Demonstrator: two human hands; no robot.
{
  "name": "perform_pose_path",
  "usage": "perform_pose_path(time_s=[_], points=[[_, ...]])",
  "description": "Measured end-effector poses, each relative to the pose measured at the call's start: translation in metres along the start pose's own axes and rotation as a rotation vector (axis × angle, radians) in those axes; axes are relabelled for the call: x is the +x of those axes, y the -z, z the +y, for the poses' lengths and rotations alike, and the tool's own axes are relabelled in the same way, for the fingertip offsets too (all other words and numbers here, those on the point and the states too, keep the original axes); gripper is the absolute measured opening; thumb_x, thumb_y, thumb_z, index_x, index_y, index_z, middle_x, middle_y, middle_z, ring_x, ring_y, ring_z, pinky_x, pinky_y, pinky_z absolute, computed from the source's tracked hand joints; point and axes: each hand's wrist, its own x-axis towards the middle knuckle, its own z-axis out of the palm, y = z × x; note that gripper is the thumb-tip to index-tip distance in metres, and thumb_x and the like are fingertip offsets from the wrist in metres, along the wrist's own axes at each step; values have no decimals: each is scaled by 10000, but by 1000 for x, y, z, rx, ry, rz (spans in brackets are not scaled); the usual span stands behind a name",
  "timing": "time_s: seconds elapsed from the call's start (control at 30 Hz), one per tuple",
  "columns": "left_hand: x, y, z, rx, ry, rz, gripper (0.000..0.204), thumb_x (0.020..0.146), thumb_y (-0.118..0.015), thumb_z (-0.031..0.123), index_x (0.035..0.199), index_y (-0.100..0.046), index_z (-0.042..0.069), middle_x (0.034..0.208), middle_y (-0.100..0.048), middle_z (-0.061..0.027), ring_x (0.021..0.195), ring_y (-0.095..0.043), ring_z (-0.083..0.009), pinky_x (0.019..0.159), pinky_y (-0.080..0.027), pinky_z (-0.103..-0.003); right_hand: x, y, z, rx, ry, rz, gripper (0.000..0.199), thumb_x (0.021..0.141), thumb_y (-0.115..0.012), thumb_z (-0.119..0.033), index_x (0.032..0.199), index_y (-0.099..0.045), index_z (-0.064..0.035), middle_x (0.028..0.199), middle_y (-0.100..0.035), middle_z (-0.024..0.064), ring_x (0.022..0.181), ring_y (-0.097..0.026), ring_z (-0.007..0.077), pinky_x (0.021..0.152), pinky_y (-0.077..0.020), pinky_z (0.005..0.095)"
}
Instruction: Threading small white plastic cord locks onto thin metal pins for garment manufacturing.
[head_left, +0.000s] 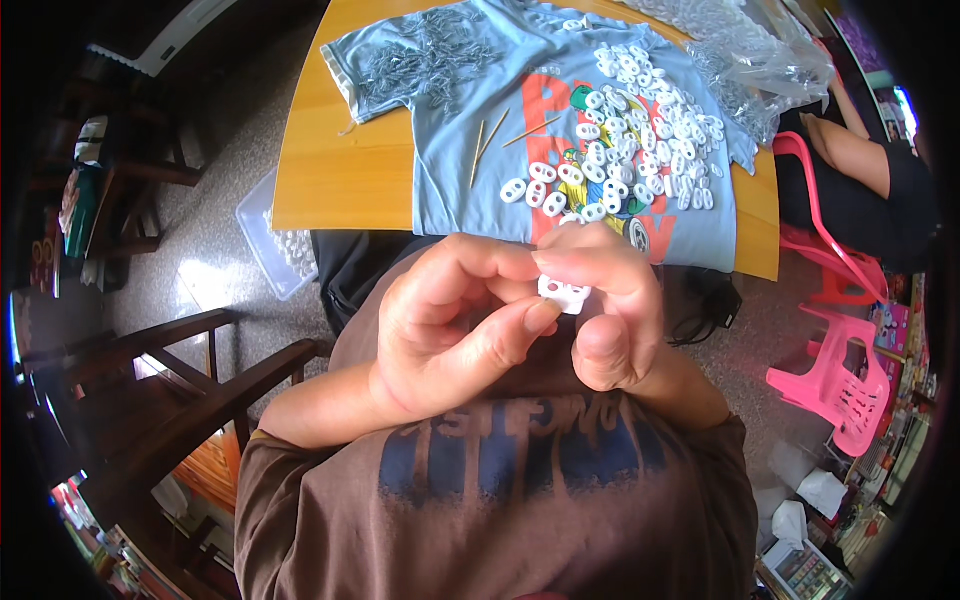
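A small white plastic piece with two holes [568,298] is held up in front of my chest. My left hand [455,320] pinches it, the thumb pressing on its lower left edge. From the other side my right hand [620,290] curls around, its index finger against the piece's upper edge and its thumb lower down, apart from the piece. Whether the right fingers also hold something tiny is hidden. Beyond my hands, many like white two-holed pieces [590,131] lie loose on a light blue T-shirt [450,170] spread over the table.
The wooden table [330,180] carries a heap of small clear plastic parts [430,60], several wooden sticks [478,152] and clear plastic bags [760,70]. A clear bin [262,240] stands left on the floor. Pink chairs [835,385] and another person's arm [850,155] are at right.
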Motion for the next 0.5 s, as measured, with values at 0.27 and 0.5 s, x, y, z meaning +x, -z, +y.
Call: perform_pose_path(time_s=[0.27,0.5], points=[[7,8,2,-207,221,160,141,886,-545,67,1012,-503,22,815,-586,-32,655,-522,-43,526,-436,-171,8,-4,-13,-264,-233,-85,260,869,-479,-10,1115,-515,64,909,-594,140,674,-534,209,604,-435,307],[5,32,12,-146,59,310,76,876,-522,36,949,-511,16,759,-588,-64,543,-517,-84,457,-409,-191,-2,-7,-16,-258,-378,-109,348,842,-543,-55,1154,-491,88,912,-587,140,747,-559,218,696,-445,309]])
